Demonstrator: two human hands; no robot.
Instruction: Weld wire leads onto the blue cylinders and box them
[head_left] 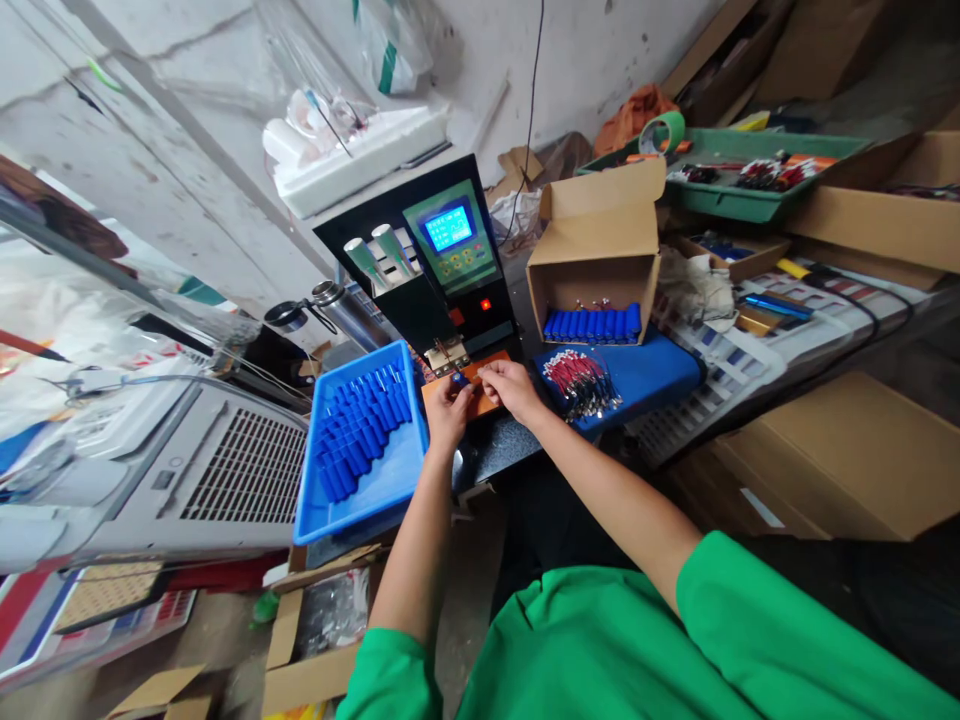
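Observation:
At the foot of a black spot welder [416, 315] with a lit blue screen [450, 230], my left hand [448, 412] is closed around a small blue battery cell [460, 380]. The cell sits just below the welder's electrodes [448, 352], over an orange board [484, 405]. Beside it, my right hand [511, 388] pinches with thumb and forefinger; whatever lies between the fingertips is too small to make out. To the left, a blue tray [420, 450] holds rows of blue battery cells [360, 425]. Red and black wire leads [581, 382] lie bunched on the right.
An open cardboard box [592, 240] with blue cells [592, 325] inside stands right of the welder. A steel flask [349, 315] is behind the blue tray. A green tray [787, 205] with wires sits at the far right. Cardboard boxes [840, 450] are below right.

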